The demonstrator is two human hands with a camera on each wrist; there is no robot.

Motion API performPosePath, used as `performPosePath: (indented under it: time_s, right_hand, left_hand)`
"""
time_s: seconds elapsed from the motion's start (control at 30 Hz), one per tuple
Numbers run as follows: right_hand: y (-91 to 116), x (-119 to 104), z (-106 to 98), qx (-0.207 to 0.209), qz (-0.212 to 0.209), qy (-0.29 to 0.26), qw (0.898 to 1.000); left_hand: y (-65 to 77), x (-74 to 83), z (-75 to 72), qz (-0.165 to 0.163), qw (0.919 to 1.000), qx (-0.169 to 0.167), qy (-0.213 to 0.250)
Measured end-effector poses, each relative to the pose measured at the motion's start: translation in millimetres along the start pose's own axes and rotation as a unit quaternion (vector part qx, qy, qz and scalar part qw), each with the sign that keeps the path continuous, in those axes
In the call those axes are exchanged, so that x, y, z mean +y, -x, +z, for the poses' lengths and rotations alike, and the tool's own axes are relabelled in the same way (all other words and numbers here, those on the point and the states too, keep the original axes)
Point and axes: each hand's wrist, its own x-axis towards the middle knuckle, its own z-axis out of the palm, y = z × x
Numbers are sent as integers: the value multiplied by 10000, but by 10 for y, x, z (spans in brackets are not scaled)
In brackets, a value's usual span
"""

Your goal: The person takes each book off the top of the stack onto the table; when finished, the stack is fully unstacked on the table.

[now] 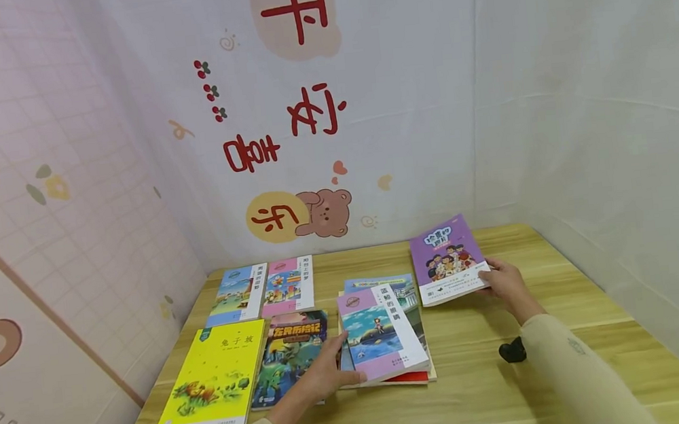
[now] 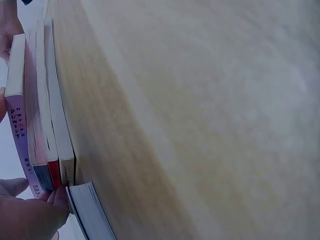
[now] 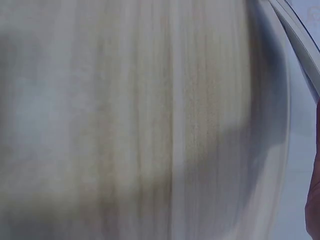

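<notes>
Beside the stack [image 1: 383, 334], the purple book [image 1: 447, 259] held up

Clock directions run from the stack. I see the yellow book [image 1: 211, 381] between 8 and 9 o'clock, the blue book [image 1: 237, 294] towards 10, the dark book [image 1: 293, 358] at 9, the pink book [image 1: 288, 285] also towards 10. The left hand [image 1: 325, 372] touches the stack's 8 o'clock corner, thumb and fingers spread, clasping nothing that I can make out. Between 1 and 2 o'clock, tilted above the desk [image 1: 473, 390], is the purple book, its near right corner pinched by the right hand [image 1: 506, 284]. I judge this step to be carrying that book; the next move calls for a firm pinch and levelling it before contact
</notes>
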Motion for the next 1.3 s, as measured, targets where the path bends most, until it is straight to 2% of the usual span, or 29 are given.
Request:
performPosePath:
  time_s: [0.37, 0.47, 0.6, 0.67, 0.8, 1.03, 1.17, 1.3]
  right_hand:
    - [-258, 86, 101, -104, 175, 408, 9990]
    - [-291, 70, 104, 9, 48, 993, 9950]
    - [-264, 24, 105, 129, -85, 1826, 9831]
    - [-228, -1, 138, 40, -146, 1954, 9806]
    - [-120, -35, 289, -310, -278, 1740, 9839]
    - [192, 65, 680, -945, -303, 882, 9912]
    - [402, 159, 885, -1259, -258, 743, 9889]
    - [614, 222, 1025, -1277, -317, 850, 9877]
  left_hand:
    - [1, -14, 7, 57, 10000, -21, -19]
    - [-1, 0, 12, 49, 10000, -16, -27]
    - [-8, 9, 18, 16, 10000, -32, -12]
    - [-5, 4, 19, -18, 10000, -47, 6]
    - [10, -13, 2, -53, 10000, -39, 54]
    - [26, 22, 2, 74, 9998, -59, 164]
    - [29, 17, -1, 127, 9998, -110, 55]
    - [28, 14, -5, 84, 9997, -192, -129]
